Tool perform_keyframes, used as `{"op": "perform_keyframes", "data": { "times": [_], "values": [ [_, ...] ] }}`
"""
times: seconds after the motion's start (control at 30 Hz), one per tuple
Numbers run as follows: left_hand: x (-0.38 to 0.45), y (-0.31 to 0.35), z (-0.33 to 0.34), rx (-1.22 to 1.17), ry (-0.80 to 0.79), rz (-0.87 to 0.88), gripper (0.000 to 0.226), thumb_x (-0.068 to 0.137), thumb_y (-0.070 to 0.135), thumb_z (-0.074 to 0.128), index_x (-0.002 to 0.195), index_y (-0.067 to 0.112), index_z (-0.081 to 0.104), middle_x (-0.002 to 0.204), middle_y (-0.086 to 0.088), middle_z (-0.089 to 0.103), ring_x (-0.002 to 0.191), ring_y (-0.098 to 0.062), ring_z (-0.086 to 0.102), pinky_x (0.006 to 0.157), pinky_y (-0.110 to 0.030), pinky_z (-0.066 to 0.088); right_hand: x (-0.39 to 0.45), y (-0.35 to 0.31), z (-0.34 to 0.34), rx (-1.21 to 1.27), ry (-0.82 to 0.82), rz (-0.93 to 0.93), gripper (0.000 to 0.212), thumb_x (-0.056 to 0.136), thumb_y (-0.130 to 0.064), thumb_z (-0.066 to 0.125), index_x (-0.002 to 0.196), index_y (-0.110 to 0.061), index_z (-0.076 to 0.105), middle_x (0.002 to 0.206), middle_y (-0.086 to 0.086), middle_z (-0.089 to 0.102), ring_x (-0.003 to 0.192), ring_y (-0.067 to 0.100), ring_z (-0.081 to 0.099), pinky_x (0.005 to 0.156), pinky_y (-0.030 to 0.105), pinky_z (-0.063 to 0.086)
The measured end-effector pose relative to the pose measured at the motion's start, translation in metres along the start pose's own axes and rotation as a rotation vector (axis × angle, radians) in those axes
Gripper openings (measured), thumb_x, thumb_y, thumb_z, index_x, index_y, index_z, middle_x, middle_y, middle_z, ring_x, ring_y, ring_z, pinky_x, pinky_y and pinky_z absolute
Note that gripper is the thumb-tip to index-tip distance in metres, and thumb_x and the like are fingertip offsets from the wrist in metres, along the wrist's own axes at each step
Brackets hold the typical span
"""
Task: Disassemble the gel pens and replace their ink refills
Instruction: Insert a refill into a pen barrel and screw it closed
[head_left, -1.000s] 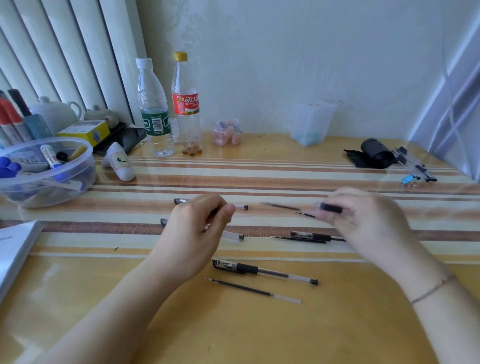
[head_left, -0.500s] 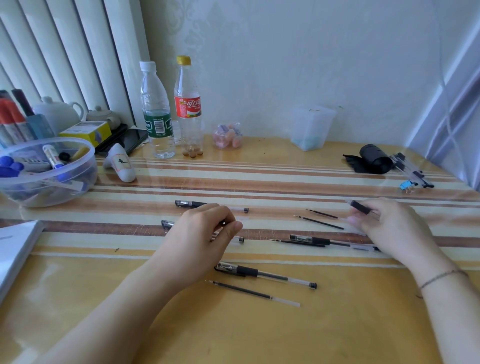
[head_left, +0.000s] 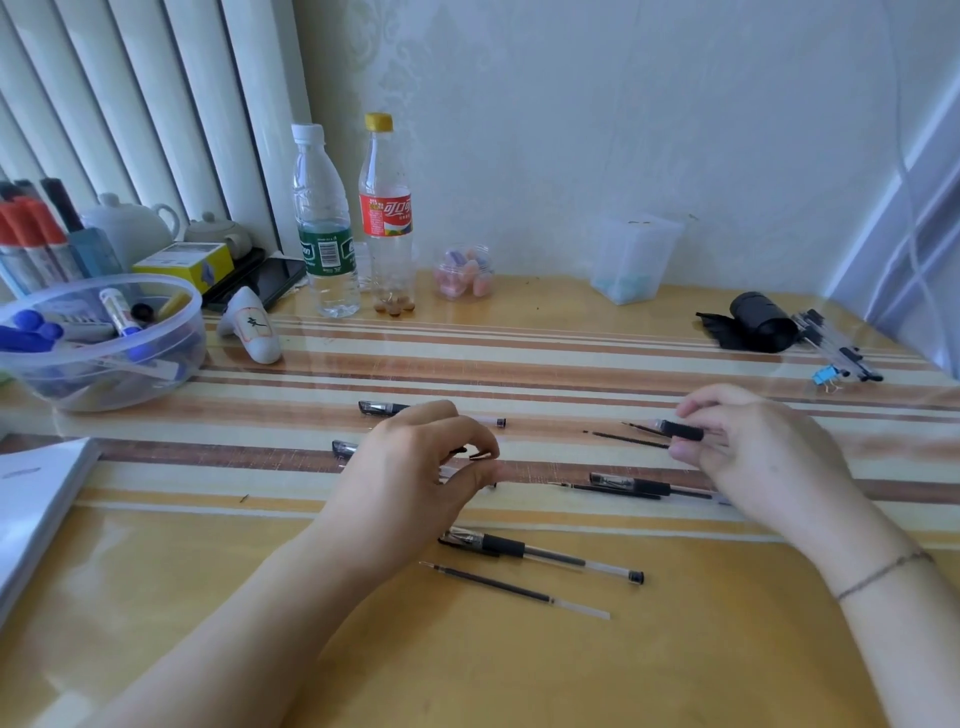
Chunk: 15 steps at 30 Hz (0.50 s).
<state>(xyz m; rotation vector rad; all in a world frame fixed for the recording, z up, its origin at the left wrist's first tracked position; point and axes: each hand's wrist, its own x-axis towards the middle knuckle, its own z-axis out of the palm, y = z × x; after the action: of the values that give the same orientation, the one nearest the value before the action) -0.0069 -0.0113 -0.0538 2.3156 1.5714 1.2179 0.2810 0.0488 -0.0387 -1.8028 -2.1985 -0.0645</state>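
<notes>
Pinching the grip in your right hand keeps it off the table; your left hand pinches a small dark part above the pens, readying reassembly.

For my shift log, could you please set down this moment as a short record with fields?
left hand: left hand pinches a small dark pen part over the striped table
right hand: right hand holds a black pen grip
loose refills: one nearest the person, two thin ones by the right hand
whole pen: capped pen lying beside the near refill
back of table: two bottles, clear bowl of markers
</notes>
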Motion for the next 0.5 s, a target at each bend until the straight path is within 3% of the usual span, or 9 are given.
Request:
{"op": "perform_keyframes", "data": {
  "times": [0.07,0.2,0.3,0.37,0.43,0.5],
  "values": [
    [0.0,0.003,-0.001,0.012,0.036,0.04,0.011,0.079,0.035,0.075,0.082,0.025,0.071,0.069,0.017,0.05,0.066,-0.002,0.047,0.057,-0.022,0.041,-0.008,-0.021,-0.008,-0.022,0.025,-0.129,0.007,0.083,-0.039,0.07,0.09,-0.04,0.072,0.106,-0.036,0.059,0.061,-0.002,0.054,0.052,0.022,0.043],
    [0.0,0.01,-0.001,0.108,0.004,0.143,0.016,0.08,0.038,0.068,0.086,0.025,0.075,0.067,0.01,0.052,0.068,-0.015,0.05,0.054,-0.03,0.046,-0.022,-0.05,-0.009,0.114,0.037,-0.261,0.025,0.074,-0.009,0.073,0.079,-0.034,0.071,0.095,-0.032,0.066,0.052,0.004,0.056,0.057,0.029,0.052],
    [-0.001,0.01,-0.002,0.148,-0.034,0.159,0.015,0.081,0.039,0.065,0.084,0.028,0.075,0.068,0.011,0.051,0.068,-0.015,0.047,0.051,-0.028,0.042,-0.024,-0.052,-0.006,0.234,0.059,-0.287,0.029,0.07,-0.004,0.072,0.076,-0.032,0.068,0.093,-0.033,0.065,0.052,0.011,0.059,0.055,0.033,0.053],
    [-0.001,0.009,-0.001,0.173,-0.048,0.156,0.013,0.082,0.038,0.064,0.081,0.028,0.073,0.069,0.012,0.052,0.069,-0.014,0.046,0.052,-0.028,0.041,-0.025,-0.053,-0.005,0.287,0.053,-0.327,0.022,0.074,-0.013,0.075,0.077,-0.033,0.067,0.093,-0.033,0.064,0.065,0.015,0.066,0.06,0.034,0.054],
    [-0.001,0.007,-0.001,0.199,-0.051,0.141,0.013,0.083,0.037,0.062,0.08,0.027,0.07,0.07,0.013,0.052,0.069,-0.015,0.046,0.055,-0.028,0.042,-0.026,-0.051,-0.007,0.355,0.018,-0.324,0.009,0.076,-0.043,0.072,0.079,-0.037,0.066,0.092,-0.036,0.063,0.073,0.001,0.065,0.066,0.025,0.054],
    [0.0,0.004,-0.003,0.213,-0.021,0.111,0.012,0.083,0.035,0.062,0.079,0.026,0.069,0.069,0.013,0.052,0.068,-0.014,0.045,0.056,-0.028,0.042,-0.023,-0.045,-0.011,0.402,0.021,-0.271,0.032,0.073,-0.07,0.056,0.085,-0.042,0.063,0.091,-0.04,0.061,0.067,-0.007,0.059,0.058,0.011,0.045]
  ]
}}
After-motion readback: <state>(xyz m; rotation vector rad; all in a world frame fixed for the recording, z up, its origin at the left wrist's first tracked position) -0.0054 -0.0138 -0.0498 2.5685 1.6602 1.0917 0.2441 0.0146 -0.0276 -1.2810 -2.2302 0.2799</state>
